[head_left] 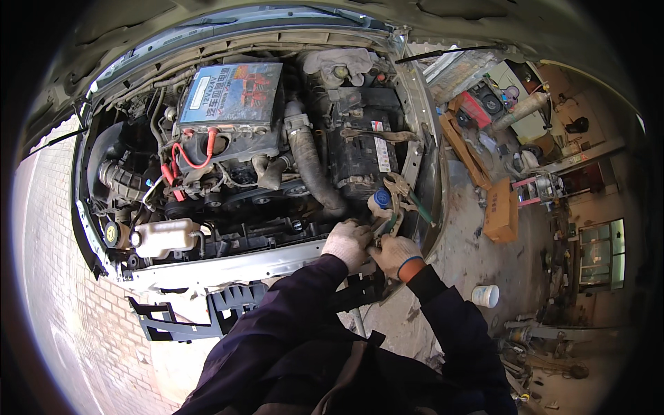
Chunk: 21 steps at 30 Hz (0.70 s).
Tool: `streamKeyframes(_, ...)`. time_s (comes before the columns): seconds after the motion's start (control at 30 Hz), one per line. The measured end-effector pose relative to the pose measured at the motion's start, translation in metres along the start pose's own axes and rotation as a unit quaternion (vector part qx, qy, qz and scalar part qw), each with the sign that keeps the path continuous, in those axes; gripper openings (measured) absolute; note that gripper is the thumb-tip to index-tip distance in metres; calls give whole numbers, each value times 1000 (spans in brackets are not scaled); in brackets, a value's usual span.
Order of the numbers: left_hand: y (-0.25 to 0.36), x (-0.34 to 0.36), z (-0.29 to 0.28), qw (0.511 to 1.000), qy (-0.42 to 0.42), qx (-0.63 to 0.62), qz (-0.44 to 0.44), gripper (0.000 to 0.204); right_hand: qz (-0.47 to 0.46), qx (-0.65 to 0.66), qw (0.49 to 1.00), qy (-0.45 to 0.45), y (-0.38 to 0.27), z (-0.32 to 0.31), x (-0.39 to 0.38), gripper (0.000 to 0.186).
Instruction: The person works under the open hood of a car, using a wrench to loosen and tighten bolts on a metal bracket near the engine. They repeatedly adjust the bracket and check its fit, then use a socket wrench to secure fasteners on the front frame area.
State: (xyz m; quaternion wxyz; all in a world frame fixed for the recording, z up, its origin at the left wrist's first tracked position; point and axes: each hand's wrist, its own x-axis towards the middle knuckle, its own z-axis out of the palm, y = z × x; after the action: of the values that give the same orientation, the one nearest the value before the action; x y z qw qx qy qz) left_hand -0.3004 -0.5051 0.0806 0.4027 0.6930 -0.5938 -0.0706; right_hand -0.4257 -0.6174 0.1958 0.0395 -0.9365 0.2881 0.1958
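Note:
Both my hands wear pale knit gloves at the front right of the engine bay. My left hand (348, 243) has curled fingers on something hidden. My right hand (395, 253), with an orange cuff, is closed just below a green-handled metal tool (393, 223); its grip is hidden. Green-handled pliers (419, 207) rest beside a blue-capped reservoir (379, 199). Behind them are the black battery (356, 159) and a thick hose (308, 166).
A blue booster box (232, 97) with red cables (197, 162) sits on the engine. A white reservoir (166, 237) is at front left. A black plastic panel (200, 311) lies below the bumper. Cardboard boxes (501, 214) and a white bucket (485, 296) stand at right.

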Motion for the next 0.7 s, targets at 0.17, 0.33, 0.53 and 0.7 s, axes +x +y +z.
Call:
streamKeyframes(0.17,-3,2,9,1000,7,9,-1,36,-126,-100,974,158,2,-2,0,33)
streamKeyframes(0.33,-5,1,10,1000,0,26,-3,37,-73,-49,996,14,6,-6,5,30)
streamKeyframes(0.53,-1,3,4,1000,-18,21,-14,36,-63,-88,993,54,-3,-1,-6,30)
streamKeyframes(0.7,1,3,3,999,-28,35,-24,37,-145,-127,971,139,4,-10,0,27)
